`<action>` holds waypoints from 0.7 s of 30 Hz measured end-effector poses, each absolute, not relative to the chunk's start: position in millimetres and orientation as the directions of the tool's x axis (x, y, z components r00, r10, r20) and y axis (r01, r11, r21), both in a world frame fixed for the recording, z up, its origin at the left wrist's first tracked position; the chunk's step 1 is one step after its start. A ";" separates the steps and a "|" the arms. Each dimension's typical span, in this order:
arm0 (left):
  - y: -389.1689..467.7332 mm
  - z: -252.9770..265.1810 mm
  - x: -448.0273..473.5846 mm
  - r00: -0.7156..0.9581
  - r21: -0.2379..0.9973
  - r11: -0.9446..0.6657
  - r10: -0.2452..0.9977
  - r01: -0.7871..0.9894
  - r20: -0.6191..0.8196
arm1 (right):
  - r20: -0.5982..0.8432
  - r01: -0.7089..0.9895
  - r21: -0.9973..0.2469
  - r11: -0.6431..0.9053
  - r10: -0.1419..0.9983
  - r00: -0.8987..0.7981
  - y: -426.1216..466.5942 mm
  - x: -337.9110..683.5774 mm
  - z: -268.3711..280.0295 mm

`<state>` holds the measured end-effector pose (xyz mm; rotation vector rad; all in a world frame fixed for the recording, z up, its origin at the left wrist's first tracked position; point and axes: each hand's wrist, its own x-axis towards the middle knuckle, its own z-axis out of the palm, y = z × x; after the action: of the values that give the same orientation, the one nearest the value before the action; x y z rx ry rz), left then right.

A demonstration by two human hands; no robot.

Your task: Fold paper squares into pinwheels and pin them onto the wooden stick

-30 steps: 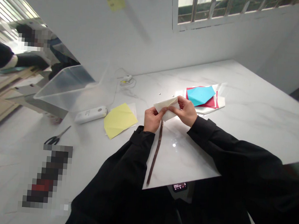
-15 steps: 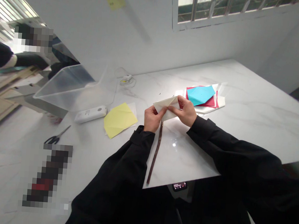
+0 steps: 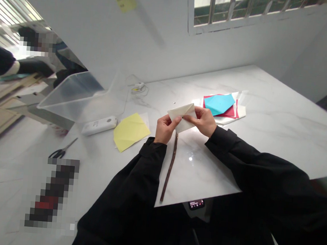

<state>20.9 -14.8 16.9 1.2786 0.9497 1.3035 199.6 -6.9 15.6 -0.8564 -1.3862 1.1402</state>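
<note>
A folded cream paper (image 3: pixel 182 113) is held just above the white marble table (image 3: pixel 264 130), between both hands. My left hand (image 3: pixel 164 129) pinches its left corner with thumb and fingers. My right hand (image 3: pixel 203 121) grips its right side, thumb on top. A thin brown stick (image 3: pixel 169 169) lies on the table below the hands and runs toward the near edge. Both sleeves are black.
A yellow folded sheet (image 3: pixel 130 130) lies to the left. Blue paper (image 3: pixel 218 103) sits on red and white sheets at the right. A white remote-like device (image 3: pixel 99 125), scissors (image 3: pixel 61 150), a clear plastic bin (image 3: pixel 77 95) and another person's sleeve (image 3: pixel 4 61) are at the left.
The cream paper has lifted slightly and tilted flatter toward the camera. My left hand shifted up a little along its corner. The right hand stays in place.
</note>
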 end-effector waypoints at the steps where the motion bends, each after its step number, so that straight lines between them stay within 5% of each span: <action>1: -13.9 16.8 18.5 0.126 0.980 -0.135 0.980 -0.150 0.154 | 0.266 -0.134 -0.960 0.244 0.948 -0.176 -6.4 200.4 16.7; 7: -7.9 26.7 2.6 0.022 0.966 -0.089 0.995 -0.243 0.097 | 0.162 -0.188 -0.976 0.111 0.945 -0.286 -2.3 208.7 19.7; 14: -6.0 46.5 -7.3 -0.065 0.865 0.100 0.986 -0.491 -0.151 | 0.021 -0.350 -0.928 -0.130 0.918 -0.397 1.5 216.7 13.7; 21: -6.4 44.2 -7.8 -0.046 0.855 0.087 0.991 -0.512 -0.129 | 0.002 -0.418 -0.885 -0.203 0.898 -0.439 2.0 220.4 9.5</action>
<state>-7.8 -6.4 44.2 0.6932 0.9122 1.3892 220.4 2.0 9.5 -0.6745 -1.0845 1.7915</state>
